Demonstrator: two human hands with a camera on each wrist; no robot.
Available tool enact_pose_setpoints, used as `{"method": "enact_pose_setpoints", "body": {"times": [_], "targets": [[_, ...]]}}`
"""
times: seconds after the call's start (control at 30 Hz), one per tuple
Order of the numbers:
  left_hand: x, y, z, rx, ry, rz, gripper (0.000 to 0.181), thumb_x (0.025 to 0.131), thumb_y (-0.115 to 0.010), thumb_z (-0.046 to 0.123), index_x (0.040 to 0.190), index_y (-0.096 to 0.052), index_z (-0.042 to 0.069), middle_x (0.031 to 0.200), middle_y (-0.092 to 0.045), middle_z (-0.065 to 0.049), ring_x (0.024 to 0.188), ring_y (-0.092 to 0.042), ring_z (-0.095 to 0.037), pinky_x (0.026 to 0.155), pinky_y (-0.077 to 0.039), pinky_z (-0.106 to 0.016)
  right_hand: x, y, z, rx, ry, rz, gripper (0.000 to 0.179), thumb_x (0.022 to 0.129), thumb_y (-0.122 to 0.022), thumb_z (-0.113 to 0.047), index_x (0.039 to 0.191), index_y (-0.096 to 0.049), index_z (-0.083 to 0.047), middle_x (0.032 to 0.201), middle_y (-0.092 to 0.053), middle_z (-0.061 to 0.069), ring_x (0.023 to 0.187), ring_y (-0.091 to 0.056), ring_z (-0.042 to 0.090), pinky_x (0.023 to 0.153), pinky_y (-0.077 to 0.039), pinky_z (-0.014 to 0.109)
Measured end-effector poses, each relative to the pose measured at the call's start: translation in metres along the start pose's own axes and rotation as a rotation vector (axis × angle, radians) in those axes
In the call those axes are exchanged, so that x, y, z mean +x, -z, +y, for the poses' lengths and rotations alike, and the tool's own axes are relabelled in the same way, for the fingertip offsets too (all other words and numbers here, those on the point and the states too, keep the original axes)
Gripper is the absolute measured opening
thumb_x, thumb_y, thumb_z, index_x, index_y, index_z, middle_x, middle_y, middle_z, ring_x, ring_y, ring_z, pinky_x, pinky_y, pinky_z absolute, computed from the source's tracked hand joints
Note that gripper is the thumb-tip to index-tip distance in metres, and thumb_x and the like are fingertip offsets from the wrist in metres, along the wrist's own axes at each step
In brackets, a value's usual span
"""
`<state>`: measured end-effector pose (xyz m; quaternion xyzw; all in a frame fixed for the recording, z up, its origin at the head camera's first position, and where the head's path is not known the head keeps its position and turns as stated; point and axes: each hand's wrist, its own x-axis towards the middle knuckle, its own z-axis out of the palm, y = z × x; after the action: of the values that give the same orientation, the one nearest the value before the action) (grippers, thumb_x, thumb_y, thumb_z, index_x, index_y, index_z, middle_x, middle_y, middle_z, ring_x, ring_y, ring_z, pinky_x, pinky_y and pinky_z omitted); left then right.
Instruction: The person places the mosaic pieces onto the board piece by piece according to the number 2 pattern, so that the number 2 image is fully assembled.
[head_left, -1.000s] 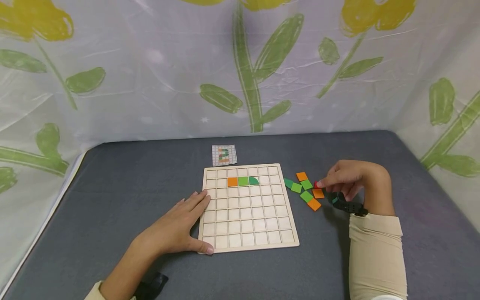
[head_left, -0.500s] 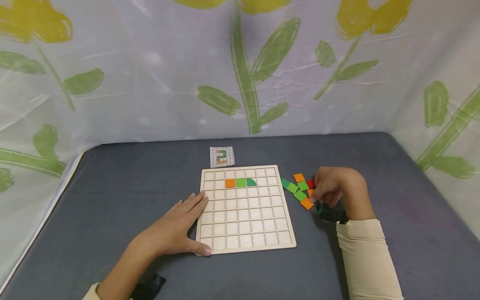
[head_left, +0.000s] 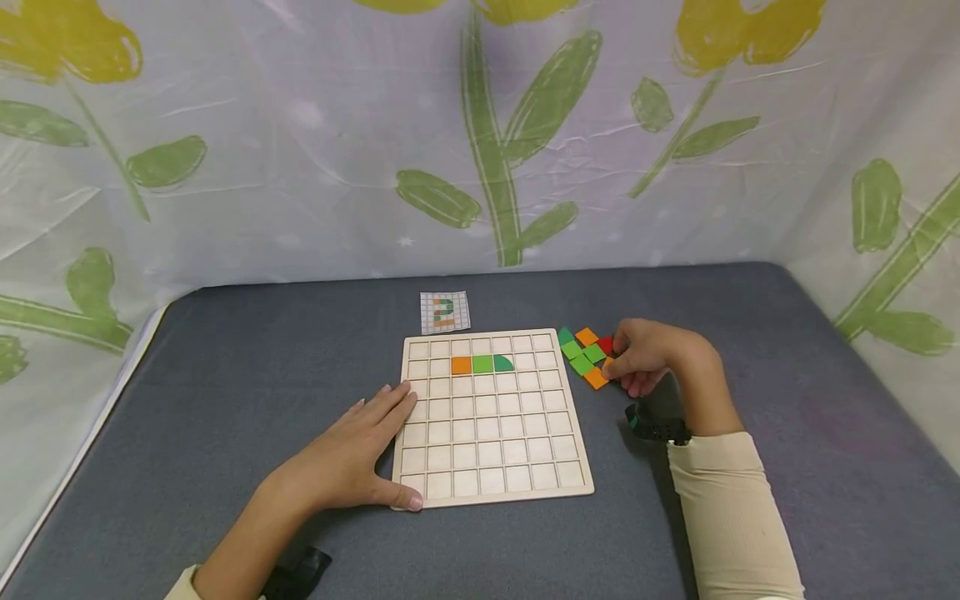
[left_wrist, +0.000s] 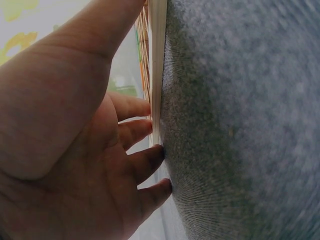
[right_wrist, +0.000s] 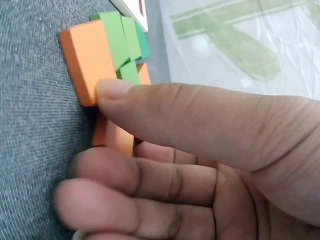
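Note:
In the head view my left hand (head_left: 341,458) lies along the left edge of a pale wooden grid board (head_left: 487,433), fingers spread and thumb at its near left corner. Its fingertips touch the board's edge in the left wrist view. One orange tile, one green tile and a dark green rounded tile (head_left: 503,363) lie in a row on the board. My right hand (head_left: 648,354) is at the right side of a cluster of loose tiles. Its thumb presses an orange tile (right_wrist: 90,60), while the other fingers bend loosely beside another orange tile. A red tile (head_left: 604,345) sits near the index finger.
Behind the board lies a small card (head_left: 445,312) printed with a coloured grid pattern. Green and orange tiles sit tight against the board's upper right edge. A dark grey cloth (head_left: 300,333) covers the table, and a flower-printed curtain (head_left: 315,167) stands behind it.
My right hand has moved left and slid the loose tiles up and leftward into a tighter cluster by the board. The left hand and the row on the board stay as they were.

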<state>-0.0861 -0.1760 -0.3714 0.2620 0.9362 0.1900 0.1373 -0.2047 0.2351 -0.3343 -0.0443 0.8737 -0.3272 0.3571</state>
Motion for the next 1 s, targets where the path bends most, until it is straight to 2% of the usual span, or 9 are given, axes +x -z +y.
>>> {"method": "enact_pose_setpoints", "body": {"times": [0.27, 0.5, 0.6, 0.73, 0.83, 1.0], "targets": [[0.0, 0.0, 0.001, 0.004, 0.008, 0.001, 0.128, 0.068, -0.071, 0.079, 0.158, -0.025, 0.002, 0.164, -0.019, -0.016, 0.15, -0.018, -0.038, 0.117, -0.02, -0.06, 0.007, 0.002, -0.005, -0.093, 0.075, 0.072, 0.035, 0.096, -0.066, -0.012, 0.115, -0.043, 0.007, 0.082, -0.065, 0.016, 0.067, -0.066, 0.024, 0.066, -0.059, 0.037], [-0.001, 0.0, 0.002, -0.009, 0.017, -0.002, 0.127, 0.068, -0.073, 0.078, 0.158, -0.025, 0.002, 0.165, -0.019, -0.014, 0.15, -0.016, -0.037, 0.117, -0.019, -0.06, 0.009, 0.0, -0.011, -0.202, 0.184, 0.127, 0.018, 0.094, -0.069, -0.016, 0.098, -0.059, 0.0, 0.075, -0.058, 0.006, 0.058, -0.051, 0.018, 0.056, -0.048, 0.033], [-0.001, 0.0, 0.001, -0.008, 0.015, -0.002, 0.127, 0.068, -0.073, 0.077, 0.158, -0.025, 0.002, 0.165, -0.019, -0.015, 0.15, -0.017, -0.037, 0.117, -0.019, -0.06, 0.011, -0.005, -0.015, -0.232, 0.218, 0.134, 0.017, 0.092, -0.072, -0.018, 0.091, -0.064, -0.004, 0.074, -0.056, 0.003, 0.056, -0.047, 0.016, 0.054, -0.044, 0.031], [-0.001, 0.0, 0.001, -0.011, 0.015, -0.005, 0.127, 0.068, -0.072, 0.078, 0.158, -0.025, 0.002, 0.165, -0.019, -0.015, 0.15, -0.016, -0.037, 0.117, -0.019, -0.06, 0.015, -0.013, -0.022, -0.307, 0.202, 0.16, 0.021, 0.09, -0.076, -0.023, 0.083, -0.064, -0.007, 0.074, -0.055, 0.003, 0.057, -0.047, 0.017, 0.053, -0.042, 0.03], [-0.001, 0.0, 0.001, -0.011, 0.016, -0.007, 0.127, 0.068, -0.072, 0.079, 0.158, -0.025, 0.002, 0.165, -0.019, -0.014, 0.15, -0.016, -0.037, 0.117, -0.019, -0.06, 0.017, -0.018, -0.027, -0.351, 0.161, 0.185, 0.023, 0.088, -0.077, -0.024, 0.079, -0.064, -0.008, 0.076, -0.056, 0.004, 0.06, -0.049, 0.018, 0.054, -0.042, 0.03], [0.0, 0.001, 0.001, -0.01, 0.017, -0.007, 0.127, 0.068, -0.072, 0.079, 0.158, -0.025, 0.002, 0.165, -0.019, -0.014, 0.15, -0.016, -0.036, 0.117, -0.019, -0.059, 0.019, -0.021, -0.03, -0.384, 0.146, 0.203, 0.019, 0.086, -0.079, -0.02, 0.092, -0.07, -0.005, 0.091, -0.063, 0.007, 0.075, -0.057, 0.022, 0.063, -0.049, 0.035]]}}
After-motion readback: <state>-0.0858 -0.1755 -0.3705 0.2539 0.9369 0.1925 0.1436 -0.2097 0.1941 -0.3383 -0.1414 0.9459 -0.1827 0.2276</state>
